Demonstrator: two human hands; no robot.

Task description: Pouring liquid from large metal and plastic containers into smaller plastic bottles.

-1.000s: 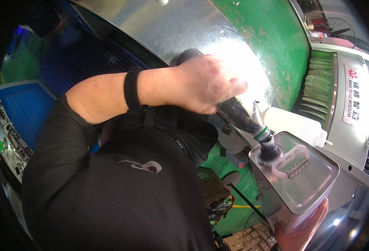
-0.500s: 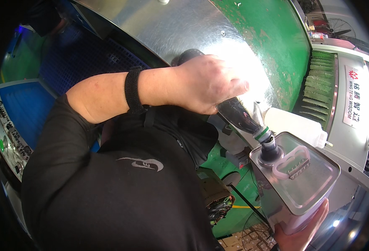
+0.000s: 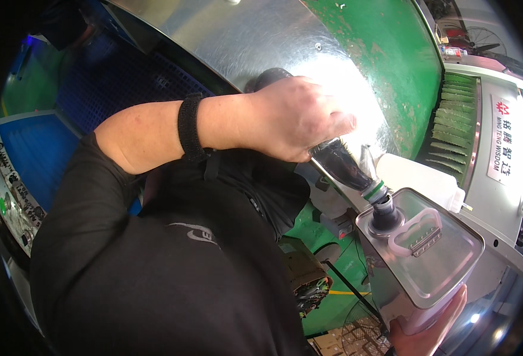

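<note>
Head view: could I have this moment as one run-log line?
left hand: grips dark bottle | bottle: tilted neck-down at metal can's dark spout | right hand: against can | white container: beside can

I count two bare hands [image 3: 300, 118] [image 3: 421, 338], one dark glossy bottle [image 3: 343, 165], one rectangular silver metal can [image 3: 442, 264]. White plastic bottle [image 3: 417, 178] — also one.

One wide fisheye view looks steeply down from the person's head, close above the fingers [image 3: 340, 124] of the left hand [image 3: 288, 115], taking in the torso [image 3: 155, 279] below and left of them and a metal surface [image 3: 255, 41] beyond.
</note>
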